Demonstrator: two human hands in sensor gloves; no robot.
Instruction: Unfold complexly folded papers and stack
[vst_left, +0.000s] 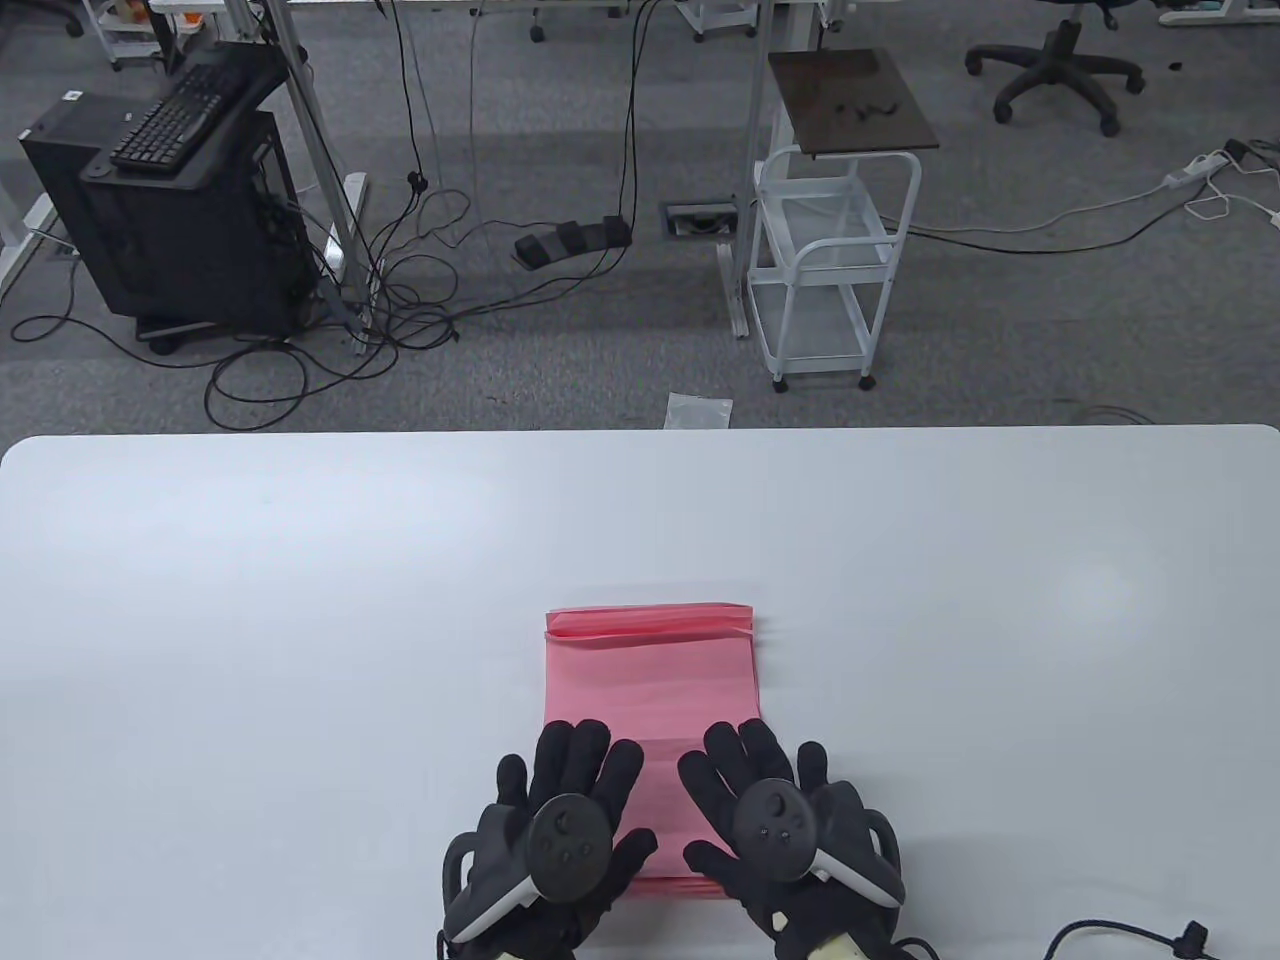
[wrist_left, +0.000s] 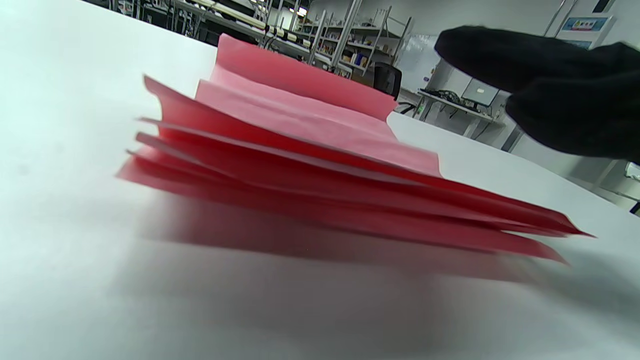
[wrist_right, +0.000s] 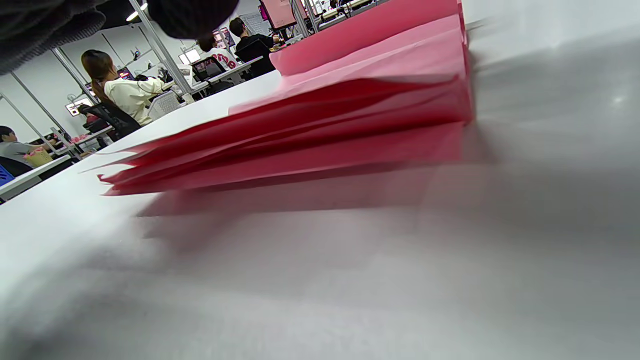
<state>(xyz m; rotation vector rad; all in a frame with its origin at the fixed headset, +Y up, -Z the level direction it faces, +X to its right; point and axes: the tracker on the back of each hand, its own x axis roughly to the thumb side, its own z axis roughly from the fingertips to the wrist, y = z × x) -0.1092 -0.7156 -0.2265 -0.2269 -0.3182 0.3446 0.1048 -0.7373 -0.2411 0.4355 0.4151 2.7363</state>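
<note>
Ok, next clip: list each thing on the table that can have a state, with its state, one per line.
pink paper: partly unfolded, middle flat on the table, pleats bunched at far and near ends
left hand: fingers spread, over the paper's near left end; contact not clear
right hand: fingers spread, over the paper's near right end; contact not clear
table: white, bears the paper

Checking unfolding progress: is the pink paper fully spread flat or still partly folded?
Partly folded. The pink paper lies open in the middle, but pleats remain stacked at its far edge and near edge, where several layers fan apart.
</note>
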